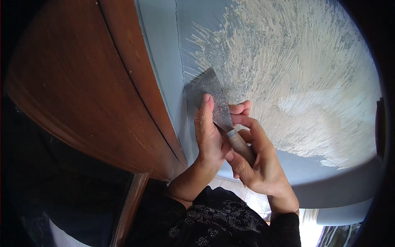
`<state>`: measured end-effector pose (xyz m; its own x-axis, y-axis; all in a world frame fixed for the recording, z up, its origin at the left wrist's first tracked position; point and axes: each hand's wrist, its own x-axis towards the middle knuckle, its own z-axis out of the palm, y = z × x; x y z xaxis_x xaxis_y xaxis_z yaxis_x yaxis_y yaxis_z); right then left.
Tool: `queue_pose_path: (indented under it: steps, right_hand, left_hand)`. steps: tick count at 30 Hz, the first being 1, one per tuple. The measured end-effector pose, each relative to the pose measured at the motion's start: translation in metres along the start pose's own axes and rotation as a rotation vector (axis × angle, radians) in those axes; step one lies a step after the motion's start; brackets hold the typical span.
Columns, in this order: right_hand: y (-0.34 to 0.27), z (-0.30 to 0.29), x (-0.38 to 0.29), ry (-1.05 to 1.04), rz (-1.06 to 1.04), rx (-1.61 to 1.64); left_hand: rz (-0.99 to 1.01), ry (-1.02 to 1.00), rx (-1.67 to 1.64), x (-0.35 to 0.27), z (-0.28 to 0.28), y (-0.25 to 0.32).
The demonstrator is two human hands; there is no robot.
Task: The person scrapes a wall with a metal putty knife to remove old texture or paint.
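A putty knife with a broad metal blade (213, 95) and a worn wooden handle (242, 145) is held between my two hands in front of the wall. My right hand (262, 157) is wrapped around the handle. My left hand (208, 132) grips the blade, its thumb lying along the speckled face and its other fingers mostly hidden behind. Pale dust or crumbs cling to that thumb. Behind the blade, a blue-grey wall (203, 15) carries a wide patch of cream-coloured coating (290, 68), streaked and rough. Whether the blade touches the wall, I cannot tell.
On the left stands a brown wooden door or panel (80, 83) with a wooden frame strip (135, 46). A thin crack (182, 58) runs along the wall beside it. Pale floor tiles (253, 200) show below, and a dark glossy surface (61, 173) fills the lower left.
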<state>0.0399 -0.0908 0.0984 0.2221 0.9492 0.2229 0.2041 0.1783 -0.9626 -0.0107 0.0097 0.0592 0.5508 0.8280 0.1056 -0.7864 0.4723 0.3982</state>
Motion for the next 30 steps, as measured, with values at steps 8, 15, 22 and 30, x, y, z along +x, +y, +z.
queue_pose_path:
  steps: [8, 15, 22, 30]
  right_hand:
    - [0.011, 0.003, -0.010, 0.152, -0.345, -0.570]
    - [0.000, -0.003, -0.001, 0.111, -0.344, -0.546]
    - [-0.007, -0.003, -0.003, 0.111, -0.259, -0.461]
    - [-0.014, 0.005, -0.001, 0.145, -0.282, -0.543]
  left_hand:
    - [-0.015, 0.109, 0.119, -0.008, -0.002, -0.003]
    - [0.064, 0.074, 0.015, -0.004, -0.004, -0.004]
    - [0.104, 0.088, 0.061, -0.007, 0.005, 0.001]
    - [0.103, 0.077, 0.031, -0.006, 0.005, 0.008]
